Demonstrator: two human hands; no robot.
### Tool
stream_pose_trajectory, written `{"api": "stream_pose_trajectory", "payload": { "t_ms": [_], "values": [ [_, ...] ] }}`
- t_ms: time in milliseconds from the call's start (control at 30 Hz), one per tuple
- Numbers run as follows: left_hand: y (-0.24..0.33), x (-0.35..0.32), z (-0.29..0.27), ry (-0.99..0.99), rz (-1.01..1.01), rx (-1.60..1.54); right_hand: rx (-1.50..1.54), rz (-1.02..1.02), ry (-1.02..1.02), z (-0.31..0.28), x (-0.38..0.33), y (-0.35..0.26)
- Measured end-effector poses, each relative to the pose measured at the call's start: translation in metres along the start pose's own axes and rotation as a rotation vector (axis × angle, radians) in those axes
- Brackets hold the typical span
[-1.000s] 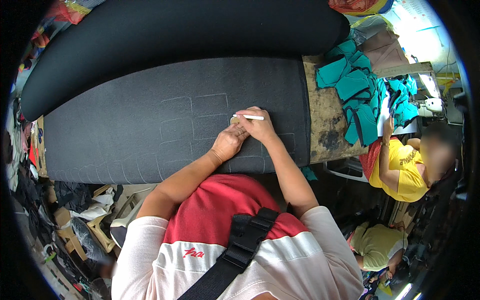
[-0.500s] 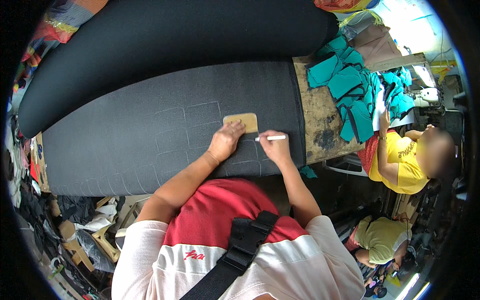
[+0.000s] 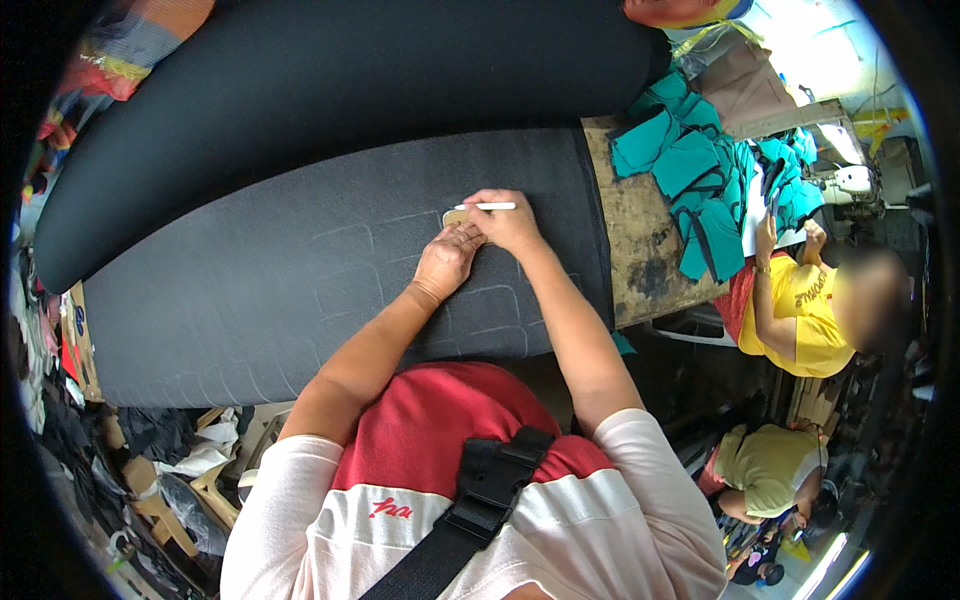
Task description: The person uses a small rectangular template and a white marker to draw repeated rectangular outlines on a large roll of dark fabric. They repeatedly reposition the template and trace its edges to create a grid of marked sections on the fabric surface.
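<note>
- Head view: the right hand is clenched around a white marking pen, which lies nearly level with its tip pointing left.
- The left hand lies flat, fingers together, pressing down on a small tan template; it grasps nothing.
- The template rests on the dark grey fabric spread over the desk, just above the left fingertips and touching the pen's tip end.
- Faint chalk outlines of rounded rectangles show on the fabric to the left of and below the hands.
- Most of the template is hidden under the two hands; only its upper left corner shows.
- Teal cloth pieces are piled at the desk's right end.
- A person in a yellow shirt sits beyond that end.
</note>
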State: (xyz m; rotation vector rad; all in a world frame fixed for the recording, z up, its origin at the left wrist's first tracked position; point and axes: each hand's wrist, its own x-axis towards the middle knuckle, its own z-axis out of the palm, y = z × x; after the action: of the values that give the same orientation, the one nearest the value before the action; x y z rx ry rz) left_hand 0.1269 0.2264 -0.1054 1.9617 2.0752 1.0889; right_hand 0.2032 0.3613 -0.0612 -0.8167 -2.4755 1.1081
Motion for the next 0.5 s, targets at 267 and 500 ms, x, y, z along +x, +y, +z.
{"api": "stream_pose_trajectory", "payload": {
  "t_ms": [267, 500],
  "values": [
    [0.005, 0.009, -0.01, -0.068, 0.009, 0.036, 0.022, 0.146, 0.225, -0.03, -0.064, 0.019],
    [0.013, 0.069, -0.028, -0.327, -0.553, 0.209, 0.642, 0.521, 0.446, -0.037, -0.103, 0.016]
  ]
}}
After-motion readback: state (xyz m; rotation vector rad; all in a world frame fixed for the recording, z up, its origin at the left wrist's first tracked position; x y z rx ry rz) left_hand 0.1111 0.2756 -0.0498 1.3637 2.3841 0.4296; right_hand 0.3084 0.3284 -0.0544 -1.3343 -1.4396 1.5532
